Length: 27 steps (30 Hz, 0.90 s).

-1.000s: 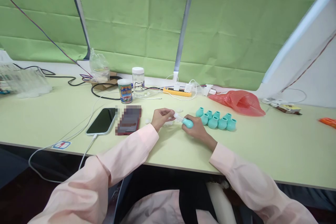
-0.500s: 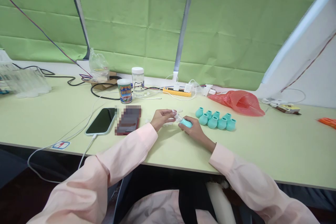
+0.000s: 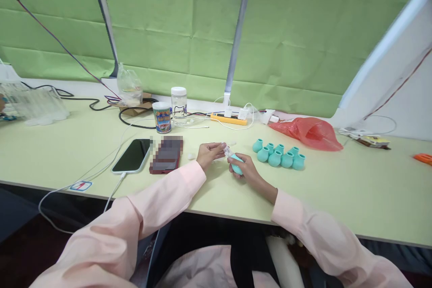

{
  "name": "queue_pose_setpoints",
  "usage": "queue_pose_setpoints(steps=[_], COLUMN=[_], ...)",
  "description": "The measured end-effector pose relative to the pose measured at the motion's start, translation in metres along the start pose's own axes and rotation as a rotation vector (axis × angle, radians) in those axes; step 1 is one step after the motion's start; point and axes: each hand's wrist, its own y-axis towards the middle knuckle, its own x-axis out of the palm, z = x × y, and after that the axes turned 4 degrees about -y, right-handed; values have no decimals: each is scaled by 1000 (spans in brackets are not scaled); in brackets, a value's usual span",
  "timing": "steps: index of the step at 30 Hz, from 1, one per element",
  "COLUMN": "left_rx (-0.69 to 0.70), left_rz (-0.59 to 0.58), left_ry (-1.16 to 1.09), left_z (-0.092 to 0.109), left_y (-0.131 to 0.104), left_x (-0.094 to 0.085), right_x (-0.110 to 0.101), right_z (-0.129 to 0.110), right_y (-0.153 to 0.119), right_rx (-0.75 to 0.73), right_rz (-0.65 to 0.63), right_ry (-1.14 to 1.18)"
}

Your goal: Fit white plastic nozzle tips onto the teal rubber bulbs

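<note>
Near desk centre, right hand [image 3: 245,172] grips small teal rubber bulb [image 3: 237,163]; left hand [image 3: 208,154] fingertips pinch its clear plastic tip [image 3: 227,149]. Fitting step, I'd say; next needs a straight, steady push.

Bright, even, diffuse light fills the scene with only faint shadows on the pale yellow-green surface [image 3: 337,189], while wide-angle distortion bends the edges and corners darken.
</note>
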Motion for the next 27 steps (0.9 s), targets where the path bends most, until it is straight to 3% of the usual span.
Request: queue_pose_setpoints(steps=[18,27], left_rx=[85,90], left_rz=[196,212], left_ry=[-99,-87], left_z=[-4,-7], left_y=[-5,-6], left_x=[14,16], right_x=[35,36], right_z=[-5,-3], right_y=[-2,0], right_rx=[-23,30], right_rz=[244,243], right_ry=[32,104])
